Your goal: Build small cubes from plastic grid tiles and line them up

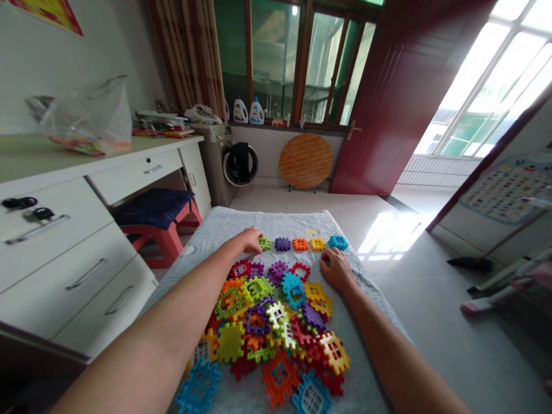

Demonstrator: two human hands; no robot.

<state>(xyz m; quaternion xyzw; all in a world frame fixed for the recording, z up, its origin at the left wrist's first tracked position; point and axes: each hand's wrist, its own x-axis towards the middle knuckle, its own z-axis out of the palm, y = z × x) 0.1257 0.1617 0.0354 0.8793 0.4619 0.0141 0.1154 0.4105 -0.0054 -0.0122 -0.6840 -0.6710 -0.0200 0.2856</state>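
Across the far end of the cloth-covered table runs a row of interlocking plastic tiles. My left hand (pixel 252 240) is at the row's left end, its fingers closed on the edge of a green tile (pixel 264 244). To the right follow a purple tile (pixel 283 244), an orange tile (pixel 300 244), a yellow tile (pixel 318 244) and a blue tile (pixel 338 242). My right hand (pixel 337 268) rests on the cloth just below the yellow and blue ones, fingers curled, with nothing visible in them. Between my forearms lies a heap of mixed tiles (pixel 276 313), some with window shapes.
A grey cloth (pixel 228 221) covers the table. On the left stand a white desk (pixel 97 198) and a red stool (pixel 166 247) with a dark seat. Behind are a washing machine (pixel 215 167), a round wooden tabletop (pixel 306 161) and a red door (pixel 388 98).
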